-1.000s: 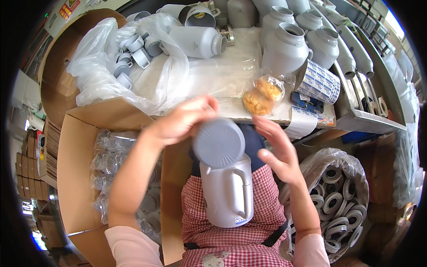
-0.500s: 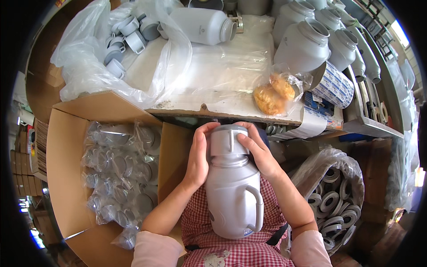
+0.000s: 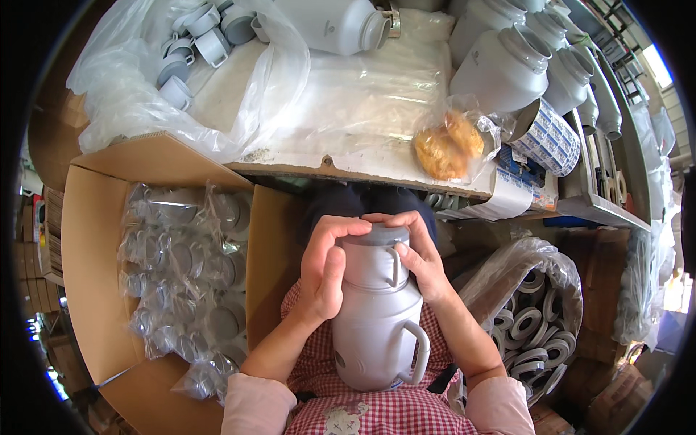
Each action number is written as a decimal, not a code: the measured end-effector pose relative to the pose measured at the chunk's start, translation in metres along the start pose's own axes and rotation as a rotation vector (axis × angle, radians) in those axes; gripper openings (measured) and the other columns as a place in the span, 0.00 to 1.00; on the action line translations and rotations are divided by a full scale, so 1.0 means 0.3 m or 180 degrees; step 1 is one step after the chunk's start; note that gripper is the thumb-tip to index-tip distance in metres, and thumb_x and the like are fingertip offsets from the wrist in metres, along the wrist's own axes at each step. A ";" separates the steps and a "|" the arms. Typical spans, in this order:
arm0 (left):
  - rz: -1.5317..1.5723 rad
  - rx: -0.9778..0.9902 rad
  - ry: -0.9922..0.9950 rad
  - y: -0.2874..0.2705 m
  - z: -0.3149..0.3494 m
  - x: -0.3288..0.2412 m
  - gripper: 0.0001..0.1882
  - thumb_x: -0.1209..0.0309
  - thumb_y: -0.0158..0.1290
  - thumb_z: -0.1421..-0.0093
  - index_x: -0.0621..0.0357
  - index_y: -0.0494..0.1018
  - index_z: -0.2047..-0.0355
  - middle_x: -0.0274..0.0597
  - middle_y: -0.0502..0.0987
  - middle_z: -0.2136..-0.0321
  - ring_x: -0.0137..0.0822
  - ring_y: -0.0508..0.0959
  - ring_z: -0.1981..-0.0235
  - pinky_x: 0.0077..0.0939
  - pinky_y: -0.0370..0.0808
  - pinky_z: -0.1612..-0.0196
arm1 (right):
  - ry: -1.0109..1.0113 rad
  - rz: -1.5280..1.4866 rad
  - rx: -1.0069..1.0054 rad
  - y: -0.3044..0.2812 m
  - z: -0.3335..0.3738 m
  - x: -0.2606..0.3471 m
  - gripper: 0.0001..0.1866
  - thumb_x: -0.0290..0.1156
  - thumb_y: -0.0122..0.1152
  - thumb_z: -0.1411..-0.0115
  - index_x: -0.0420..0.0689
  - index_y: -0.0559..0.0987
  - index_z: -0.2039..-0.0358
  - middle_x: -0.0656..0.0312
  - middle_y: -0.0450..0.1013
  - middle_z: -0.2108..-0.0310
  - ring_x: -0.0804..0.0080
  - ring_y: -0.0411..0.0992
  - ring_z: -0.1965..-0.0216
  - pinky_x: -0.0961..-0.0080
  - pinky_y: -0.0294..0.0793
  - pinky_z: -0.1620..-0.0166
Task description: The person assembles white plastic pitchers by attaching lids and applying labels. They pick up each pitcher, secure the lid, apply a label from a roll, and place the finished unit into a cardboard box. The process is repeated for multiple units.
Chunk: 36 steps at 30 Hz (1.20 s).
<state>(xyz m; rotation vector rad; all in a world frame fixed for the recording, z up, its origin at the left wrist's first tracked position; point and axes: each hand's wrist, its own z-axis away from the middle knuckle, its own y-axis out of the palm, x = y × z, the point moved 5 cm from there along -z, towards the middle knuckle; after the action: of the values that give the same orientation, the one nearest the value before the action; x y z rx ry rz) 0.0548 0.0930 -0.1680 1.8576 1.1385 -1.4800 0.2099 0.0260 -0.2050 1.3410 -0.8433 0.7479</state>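
A light grey vacuum flask [image 3: 373, 337] with a large side handle stands upright in my lap, against a red checked apron [image 3: 304, 341]. On its neck sits a cup lid [image 3: 368, 267] with a darker grey top and a small handle facing me, to the right. My left hand [image 3: 326, 264] is curled round the lid's left side, its fingers reaching over the top edge and its thumb raised. My right hand [image 3: 420, 254] wraps the lid's right side, with the thumb close to the small handle. Some fingertips are hidden behind the lid.
A carton [image 3: 101, 268] of bagged grey flasks stands left; a plastic-lined container of grey rings [image 3: 525, 322] stands right. The worktable [image 3: 362, 109] ahead bears cup lids [image 3: 212, 47], a lying flask body [image 3: 326, 25], upright flask bodies [image 3: 504, 69] and bagged bread [image 3: 449, 148].
The cup lid has come down onto the flask's shoulder, covering the neck that showed before. My left fingers have moved from its side over its top. The view has shifted slightly.
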 end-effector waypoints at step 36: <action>0.0393 -0.0245 0.0004 -0.067 0.128 -0.005 0.12 0.70 0.53 0.30 0.63 0.75 0.50 0.50 0.77 0.50 0.45 0.76 0.45 0.42 0.68 0.35 | 0.0272 0.1258 0.0050 0.084 0.046 0.007 0.22 0.42 0.58 0.27 0.36 0.71 0.44 0.55 0.72 0.46 0.71 0.69 0.43 0.70 0.65 0.37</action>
<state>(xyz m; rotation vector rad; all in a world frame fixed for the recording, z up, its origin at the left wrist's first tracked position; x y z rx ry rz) 0.0172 0.0723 -0.1751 1.8420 1.0468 -1.3484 0.1882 0.0147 -0.1898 1.1587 -1.0495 1.1125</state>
